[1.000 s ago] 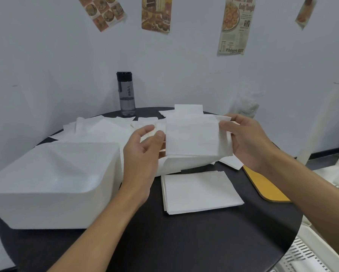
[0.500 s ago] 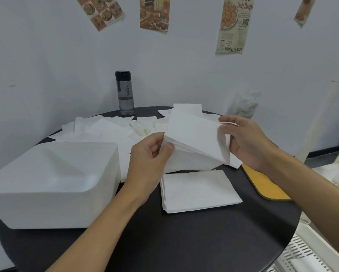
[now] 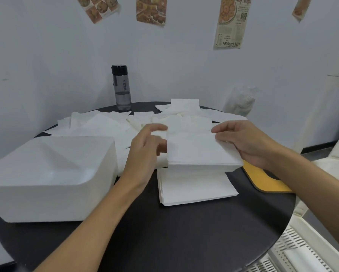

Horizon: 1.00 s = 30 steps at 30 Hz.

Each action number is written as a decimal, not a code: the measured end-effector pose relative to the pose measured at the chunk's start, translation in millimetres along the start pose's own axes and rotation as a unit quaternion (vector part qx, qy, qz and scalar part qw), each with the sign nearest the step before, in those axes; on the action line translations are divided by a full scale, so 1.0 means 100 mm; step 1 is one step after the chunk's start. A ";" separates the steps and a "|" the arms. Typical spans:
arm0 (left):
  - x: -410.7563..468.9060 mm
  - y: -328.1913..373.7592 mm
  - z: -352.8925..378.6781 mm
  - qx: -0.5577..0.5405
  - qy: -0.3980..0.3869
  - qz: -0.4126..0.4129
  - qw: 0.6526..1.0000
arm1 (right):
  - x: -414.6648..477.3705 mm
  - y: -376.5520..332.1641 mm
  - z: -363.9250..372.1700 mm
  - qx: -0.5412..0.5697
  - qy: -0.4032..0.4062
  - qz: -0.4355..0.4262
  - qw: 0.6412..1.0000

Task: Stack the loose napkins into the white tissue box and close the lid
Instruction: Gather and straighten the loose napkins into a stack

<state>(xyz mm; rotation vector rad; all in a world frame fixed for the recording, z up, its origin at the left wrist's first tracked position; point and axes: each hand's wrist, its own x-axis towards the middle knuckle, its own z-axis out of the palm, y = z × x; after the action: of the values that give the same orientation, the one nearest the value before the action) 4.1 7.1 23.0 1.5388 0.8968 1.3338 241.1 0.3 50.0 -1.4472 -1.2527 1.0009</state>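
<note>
A white tissue box (image 3: 51, 177) stands open at the left of the round black table (image 3: 164, 232), its inside bare. My right hand (image 3: 249, 144) grips the right edge of a folded napkin bundle (image 3: 200, 150), held flat just above a neat napkin stack (image 3: 196, 187) lying on the table. My left hand (image 3: 145, 150) is at the bundle's left edge with fingers loosely spread; whether it still touches the paper is unclear. Several loose napkins (image 3: 105, 124) lie scattered across the far half of the table.
A dark water bottle (image 3: 122, 88) stands at the back by the wall. A yellow-orange lid or mat (image 3: 263, 179) lies at the right table edge, partly under my right forearm. A white slatted rack (image 3: 306, 250) sits off the table at lower right.
The napkin bundle was folded over and brought down from chest height to lie flat just above the stack. My left hand loosened its pinch on the bundle's left edge.
</note>
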 end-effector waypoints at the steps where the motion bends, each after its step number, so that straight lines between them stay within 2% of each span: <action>1: 0.00 -0.01 0.00 0.026 0.000 0.001 1.000 | -0.01 0.04 0.00 -0.019 -0.012 0.005 1.000; 7: -0.02 -0.14 -0.02 0.147 -0.074 -0.023 0.986 | -0.09 0.15 0.03 -0.093 -0.037 -0.002 0.995; 16: -0.01 -0.23 -0.04 0.276 -0.094 -0.005 0.957 | -0.13 0.25 0.07 -0.217 -0.075 -0.046 0.972; 20: -0.01 -0.24 -0.04 0.273 -0.088 0.009 0.958 | -0.13 0.28 0.06 -0.241 -0.076 -0.059 0.966; 26: 0.00 -0.22 -0.04 0.237 -0.045 0.033 0.970 | -0.12 0.27 0.06 -0.177 -0.091 -0.030 0.980; 30: -0.05 -0.25 -0.04 0.308 -0.123 0.037 0.943 | -0.14 0.29 0.08 -0.267 -0.100 -0.073 0.956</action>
<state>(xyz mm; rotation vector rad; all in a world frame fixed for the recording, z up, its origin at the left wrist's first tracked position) 0.1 12.1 -2.0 2.1796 1.1682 0.9131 238.1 -13.0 20.4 -1.6491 -1.8541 0.7501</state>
